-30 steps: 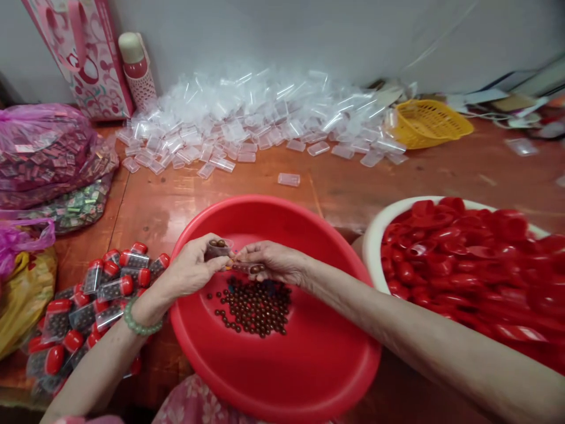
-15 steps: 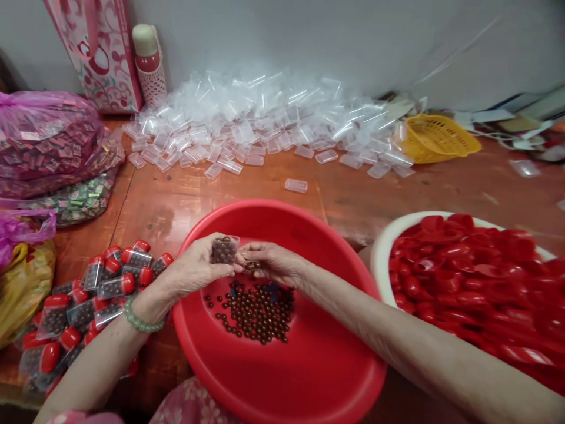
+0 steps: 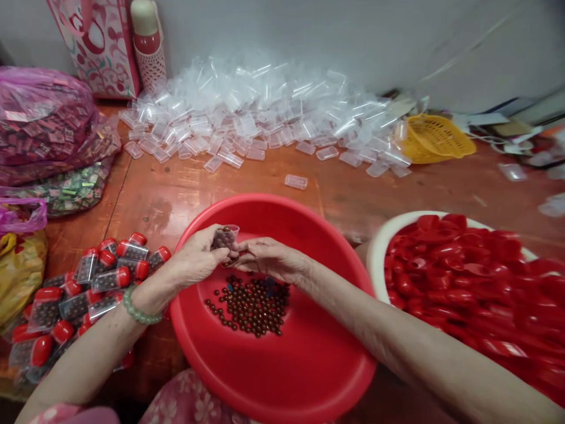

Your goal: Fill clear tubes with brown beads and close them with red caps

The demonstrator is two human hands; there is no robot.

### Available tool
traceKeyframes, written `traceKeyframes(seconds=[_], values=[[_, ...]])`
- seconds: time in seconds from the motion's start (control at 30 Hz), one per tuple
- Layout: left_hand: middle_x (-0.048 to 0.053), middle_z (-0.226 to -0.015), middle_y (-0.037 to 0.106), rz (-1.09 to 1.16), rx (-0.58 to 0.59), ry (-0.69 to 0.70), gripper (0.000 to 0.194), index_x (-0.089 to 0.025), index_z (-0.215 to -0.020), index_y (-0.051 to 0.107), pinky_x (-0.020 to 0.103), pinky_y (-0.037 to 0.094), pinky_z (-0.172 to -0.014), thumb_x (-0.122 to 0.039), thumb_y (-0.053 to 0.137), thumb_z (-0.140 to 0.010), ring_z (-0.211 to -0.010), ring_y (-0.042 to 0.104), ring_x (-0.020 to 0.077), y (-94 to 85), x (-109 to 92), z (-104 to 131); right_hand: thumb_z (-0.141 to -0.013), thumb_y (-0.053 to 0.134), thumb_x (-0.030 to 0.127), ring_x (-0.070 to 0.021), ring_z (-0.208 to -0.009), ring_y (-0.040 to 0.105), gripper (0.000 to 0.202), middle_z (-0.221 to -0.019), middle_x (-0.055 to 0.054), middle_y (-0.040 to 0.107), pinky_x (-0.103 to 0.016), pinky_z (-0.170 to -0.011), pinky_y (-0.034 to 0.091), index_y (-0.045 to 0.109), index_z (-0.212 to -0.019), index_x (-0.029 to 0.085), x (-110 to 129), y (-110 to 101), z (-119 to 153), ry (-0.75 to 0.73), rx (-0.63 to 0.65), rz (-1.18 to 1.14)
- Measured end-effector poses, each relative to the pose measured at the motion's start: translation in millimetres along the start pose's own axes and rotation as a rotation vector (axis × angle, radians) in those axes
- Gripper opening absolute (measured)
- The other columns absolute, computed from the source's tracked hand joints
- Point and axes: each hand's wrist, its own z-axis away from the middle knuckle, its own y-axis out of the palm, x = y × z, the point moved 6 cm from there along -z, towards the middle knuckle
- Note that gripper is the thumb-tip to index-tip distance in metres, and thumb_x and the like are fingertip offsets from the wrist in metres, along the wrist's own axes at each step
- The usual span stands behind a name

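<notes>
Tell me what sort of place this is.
Likely a small workshop or a home work corner; the view cannot settle which. It shows in the large heap of clear plastic containers, the white tub full of red plastic parts, and the red basin holding small brown balls.

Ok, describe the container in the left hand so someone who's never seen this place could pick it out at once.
Find the big red basin in the middle of the view. Over its far left part, the left hand holds a small clear container with brown beads inside. Unlike the filled, red-capped containers piled left of the basin, it shows no cap.
</notes>
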Motion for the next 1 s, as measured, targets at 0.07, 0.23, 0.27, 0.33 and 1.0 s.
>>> traceKeyframes(seconds=[0.07, 0.23, 0.27, 0.33, 1.0], values=[[-0.001, -0.084, 0.059, 0.01, -0.002, -0.01, 0.023, -0.014, -0.096, 0.056, 0.029, 0.047, -0.081, -0.002, 0.056, -0.076, -0.079, 0.058, 0.0114, -0.1, 1.6, -0.6, -0.052, 0.092, 0.027, -0.0128, -0.085, 0.069, 0.045, -0.095, -0.007, 0.074, -0.023, -0.081, 0.054, 0.074, -0.091, 0.014, -1.8, 7.6, 0.7, 0.006, 0.06, 0.042], [-0.002, -0.084, 0.059, 0.049, 0.004, 0.005, 0.022, -0.013, -0.095, 0.056, 0.025, 0.046, -0.079, -0.002, 0.056, -0.077, -0.077, 0.057, 0.0088, 0.7, 1.6, -0.8, -0.052, 0.09, 0.02, -0.0079, -0.068, 0.065, 0.042, -0.085, -0.001, 0.072, -0.02, -0.068, 0.054, 0.074, -0.089, 0.016, -13.4, 12.0, -2.7, -0.015, 0.005, 0.113], [-0.002, -0.084, 0.059, 0.063, 0.001, 0.01, 0.021, -0.013, -0.094, 0.056, 0.025, 0.046, -0.078, -0.001, 0.055, -0.077, -0.077, 0.057, 0.0083, 0.6, 1.2, -1.0, -0.052, 0.091, 0.023, -0.0085, -0.066, 0.065, 0.041, -0.084, 0.0, 0.071, -0.021, -0.067, 0.054, 0.073, -0.089, 0.017, -16.2, 11.0, -3.3, -0.013, -0.028, 0.119], [-0.003, -0.082, 0.058, 0.067, -0.001, 0.026, 0.019, -0.013, -0.09, 0.057, 0.024, 0.046, -0.077, 0.0, 0.054, -0.077, -0.076, 0.056, 0.008, 0.7, 0.0, -1.1, -0.055, 0.09, 0.031, -0.0107, -0.066, 0.066, 0.04, -0.082, 0.0, 0.07, -0.026, -0.068, 0.056, 0.073, -0.089, 0.018, -19.2, 10.8, -4.2, -0.023, -0.066, 0.176], [0.002, -0.089, 0.067, 0.333, -0.012, 0.078, 0.026, -0.013, -0.099, 0.057, 0.025, 0.051, -0.081, -0.008, 0.065, -0.075, -0.083, 0.064, 0.0106, -9.3, -3.8, 21.5, -0.092, 0.054, 0.02, -0.0235, -0.107, 0.062, 0.026, -0.116, -0.012, 0.068, -0.043, -0.098, 0.051, 0.068, -0.113, 0.018, -16.6, 46.3, -29.2, -0.81, 0.104, 1.542]])
